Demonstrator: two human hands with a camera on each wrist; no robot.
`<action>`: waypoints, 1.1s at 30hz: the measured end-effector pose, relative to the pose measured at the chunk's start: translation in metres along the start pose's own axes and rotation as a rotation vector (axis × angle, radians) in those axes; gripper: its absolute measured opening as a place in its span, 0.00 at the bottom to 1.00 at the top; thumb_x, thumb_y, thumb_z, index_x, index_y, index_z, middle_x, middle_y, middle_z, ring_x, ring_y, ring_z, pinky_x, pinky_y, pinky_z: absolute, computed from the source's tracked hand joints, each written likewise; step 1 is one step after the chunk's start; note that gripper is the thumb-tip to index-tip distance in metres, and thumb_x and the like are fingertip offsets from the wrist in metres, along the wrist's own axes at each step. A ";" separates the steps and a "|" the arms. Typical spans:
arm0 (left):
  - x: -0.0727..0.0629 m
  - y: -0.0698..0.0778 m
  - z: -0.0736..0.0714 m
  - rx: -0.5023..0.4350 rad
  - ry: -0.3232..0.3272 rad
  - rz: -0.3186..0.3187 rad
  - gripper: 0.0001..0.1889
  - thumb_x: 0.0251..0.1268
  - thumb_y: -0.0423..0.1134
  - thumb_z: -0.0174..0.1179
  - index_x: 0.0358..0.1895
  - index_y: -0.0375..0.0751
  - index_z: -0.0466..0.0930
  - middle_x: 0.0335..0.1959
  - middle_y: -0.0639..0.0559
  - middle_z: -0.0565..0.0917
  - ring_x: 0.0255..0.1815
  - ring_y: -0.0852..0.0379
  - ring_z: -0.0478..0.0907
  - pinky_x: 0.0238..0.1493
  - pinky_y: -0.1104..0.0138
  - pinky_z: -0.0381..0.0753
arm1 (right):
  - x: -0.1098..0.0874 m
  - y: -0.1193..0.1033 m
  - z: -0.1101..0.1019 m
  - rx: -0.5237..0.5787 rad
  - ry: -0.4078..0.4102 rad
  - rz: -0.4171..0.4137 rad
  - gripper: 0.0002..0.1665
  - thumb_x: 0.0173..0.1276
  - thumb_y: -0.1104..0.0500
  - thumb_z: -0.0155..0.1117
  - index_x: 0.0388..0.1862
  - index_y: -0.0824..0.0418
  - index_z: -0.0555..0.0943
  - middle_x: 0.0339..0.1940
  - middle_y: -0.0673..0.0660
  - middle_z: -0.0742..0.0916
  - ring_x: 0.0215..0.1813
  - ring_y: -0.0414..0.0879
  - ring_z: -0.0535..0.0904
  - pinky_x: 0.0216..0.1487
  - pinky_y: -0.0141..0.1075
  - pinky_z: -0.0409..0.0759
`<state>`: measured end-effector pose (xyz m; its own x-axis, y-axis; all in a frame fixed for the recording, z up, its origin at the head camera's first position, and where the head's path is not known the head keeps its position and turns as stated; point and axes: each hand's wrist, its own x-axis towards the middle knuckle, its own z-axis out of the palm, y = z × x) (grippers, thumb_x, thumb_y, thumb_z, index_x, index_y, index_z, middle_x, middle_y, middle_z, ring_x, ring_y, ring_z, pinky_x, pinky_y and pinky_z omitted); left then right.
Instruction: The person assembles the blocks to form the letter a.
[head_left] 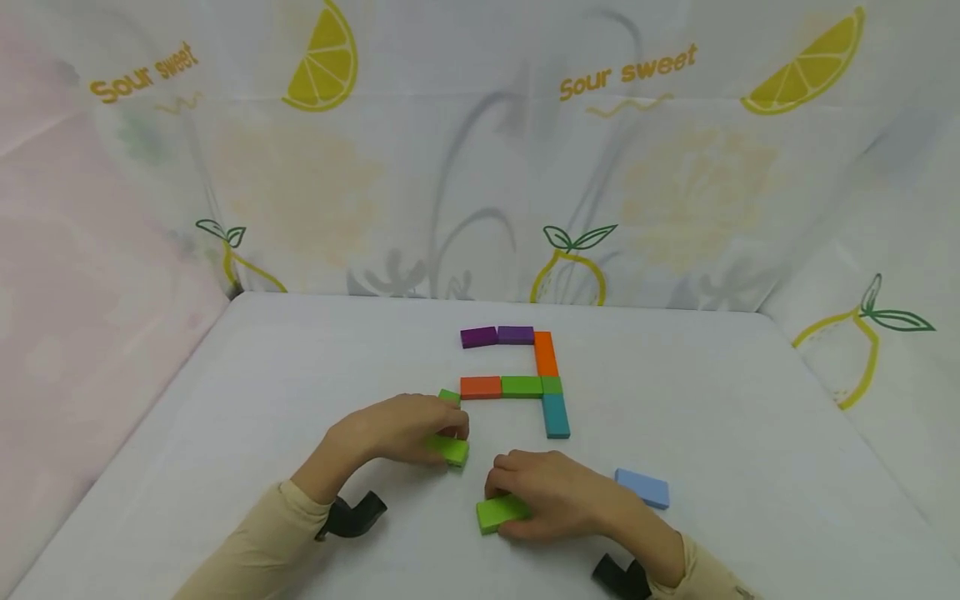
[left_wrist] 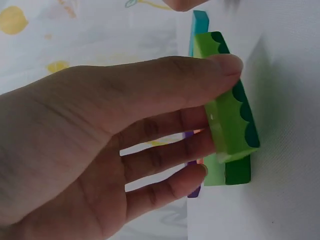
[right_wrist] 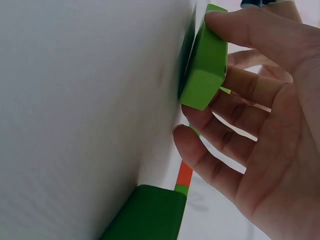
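Observation:
My left hand (head_left: 405, 427) pinches a lime green block (head_left: 450, 451) between thumb and fingers; the left wrist view shows the thumb across the block's scalloped dark green edge (left_wrist: 244, 111). Just beyond those fingers lies another green block (head_left: 449, 395), partly hidden by the hand. Lower and to the right, my right hand (head_left: 557, 496) grips a second lime green block (head_left: 497, 514) by its right part. In the right wrist view this block (right_wrist: 205, 75) is tilted close over the table, with the thumb on its upper end. A light blue block (head_left: 642, 488) lies beside the right wrist.
Ahead of the hands, flat blocks form a joined figure: dark purple (head_left: 478, 337), purple (head_left: 516, 335), orange (head_left: 546, 354), small green (head_left: 551, 385), green (head_left: 521, 387), red-orange (head_left: 480, 387) and teal (head_left: 556, 416). Patterned cloth (head_left: 480, 167) hangs behind the white table (head_left: 337, 350).

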<state>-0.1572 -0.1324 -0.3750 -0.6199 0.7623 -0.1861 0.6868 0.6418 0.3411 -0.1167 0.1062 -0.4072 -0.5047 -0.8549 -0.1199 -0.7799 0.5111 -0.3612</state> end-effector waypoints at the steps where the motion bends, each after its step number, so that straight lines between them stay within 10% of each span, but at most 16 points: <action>1: 0.001 0.000 0.001 0.006 0.017 0.023 0.12 0.52 0.38 0.69 0.39 0.50 0.78 0.31 0.62 0.74 0.33 0.66 0.70 0.39 0.72 0.74 | 0.000 0.001 0.000 0.004 -0.001 0.007 0.13 0.61 0.47 0.65 0.44 0.46 0.78 0.37 0.39 0.78 0.35 0.29 0.68 0.35 0.20 0.69; 8: 0.008 -0.003 0.008 0.010 0.062 0.101 0.14 0.54 0.40 0.68 0.44 0.51 0.79 0.36 0.61 0.76 0.39 0.65 0.74 0.44 0.72 0.76 | 0.000 0.004 -0.003 0.013 0.012 0.024 0.13 0.61 0.48 0.64 0.44 0.47 0.78 0.35 0.39 0.77 0.34 0.30 0.68 0.32 0.21 0.68; 33: 0.009 -0.007 0.007 -0.023 0.013 0.077 0.16 0.51 0.37 0.70 0.45 0.50 0.82 0.39 0.59 0.78 0.44 0.63 0.76 0.49 0.69 0.77 | -0.003 0.018 -0.008 -0.096 0.139 0.134 0.16 0.60 0.48 0.67 0.44 0.51 0.79 0.37 0.44 0.78 0.36 0.34 0.69 0.36 0.27 0.76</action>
<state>-0.1645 -0.1294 -0.3858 -0.5703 0.8082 -0.1468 0.7240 0.5791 0.3748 -0.1323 0.1181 -0.4059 -0.6471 -0.7618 -0.0294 -0.7309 0.6309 -0.2605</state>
